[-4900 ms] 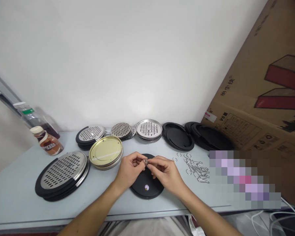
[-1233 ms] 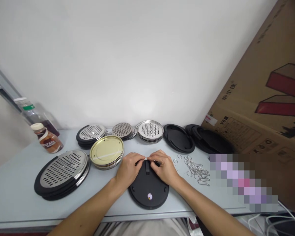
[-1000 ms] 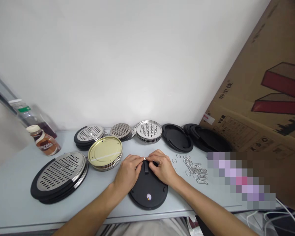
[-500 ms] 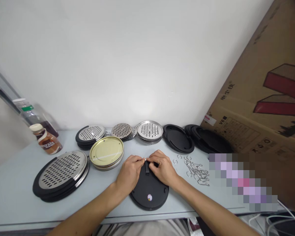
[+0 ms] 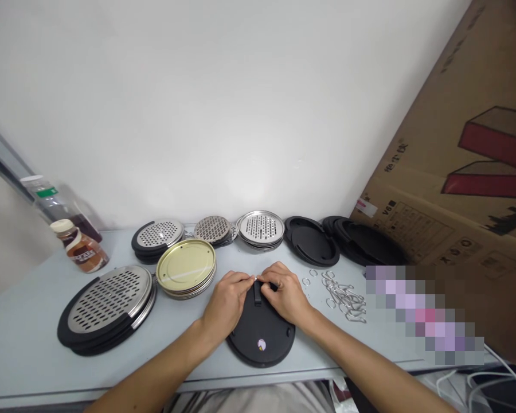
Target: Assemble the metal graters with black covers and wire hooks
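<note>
Head view: see a flat, round black disc (image 5: 262, 327) near the front edge of the pale grey table (image 5: 26, 367), bearing a raised black tab (image 5: 257, 293). At its far edge, hold the bare left hand (image 5: 229, 298) and right hand (image 5: 286, 295) close together, fingers curled, both pinched nearly closed on a small silvery metal piece (image 5: 255, 279); cannot tell whether ring or hook. Compared with about five seconds ago, pinch lower, against the disc's edge instead of above it, with the disc slightly nearer; judge this as a move from handling metal alone to working it at the tab. Farther right, note loose silver wire hooks and rings (image 5: 344, 298); farther left, stacked gold metal discs (image 5: 186, 264); by the wall, perforated silver discs (image 5: 261, 226).
</note>
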Demonstrator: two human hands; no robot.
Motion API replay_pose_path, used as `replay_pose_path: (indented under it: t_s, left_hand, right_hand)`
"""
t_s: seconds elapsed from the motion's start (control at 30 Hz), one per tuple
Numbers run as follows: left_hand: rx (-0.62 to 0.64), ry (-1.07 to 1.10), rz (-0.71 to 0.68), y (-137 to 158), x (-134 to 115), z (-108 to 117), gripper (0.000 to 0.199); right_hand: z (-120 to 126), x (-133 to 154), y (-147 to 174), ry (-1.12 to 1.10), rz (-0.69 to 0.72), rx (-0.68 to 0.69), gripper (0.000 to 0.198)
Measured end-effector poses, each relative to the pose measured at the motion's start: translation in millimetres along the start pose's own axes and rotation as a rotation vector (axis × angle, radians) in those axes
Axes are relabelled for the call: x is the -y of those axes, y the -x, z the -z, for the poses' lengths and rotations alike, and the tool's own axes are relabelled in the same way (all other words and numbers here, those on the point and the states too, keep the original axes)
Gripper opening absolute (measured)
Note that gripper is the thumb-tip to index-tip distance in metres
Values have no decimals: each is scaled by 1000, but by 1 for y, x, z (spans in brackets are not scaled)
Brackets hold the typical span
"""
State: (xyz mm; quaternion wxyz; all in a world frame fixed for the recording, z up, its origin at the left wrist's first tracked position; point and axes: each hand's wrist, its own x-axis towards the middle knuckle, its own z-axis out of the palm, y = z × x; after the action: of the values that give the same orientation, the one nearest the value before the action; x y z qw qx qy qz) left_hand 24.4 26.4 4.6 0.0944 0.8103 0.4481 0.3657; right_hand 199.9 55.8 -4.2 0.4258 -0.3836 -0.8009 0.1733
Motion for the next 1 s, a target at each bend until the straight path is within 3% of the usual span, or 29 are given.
replay_pose_path:
  t_s: [0.37,0.6,0.7,0.9,1.0]
  left_hand:
    - [55,24,-6,-1,0,0,35]
    - [-2,22,70,-5,-4,8,34]
    - [53,-57,65,-1,-18,19,32]
    - [405,-137,38,39,-48,31,95]
    - [487,-172,19,56,-50,24,110]
  right_hand:
    - [2,-1,1,36,-87,-27,23]
    - [12,-4,0,58,-172,68,27]
    - [20,-8,-1,29,-194,106,25]
    - [26,-12,-1,24,-206,155,24]
    - [27,-12,-1,5,-219,164,24]
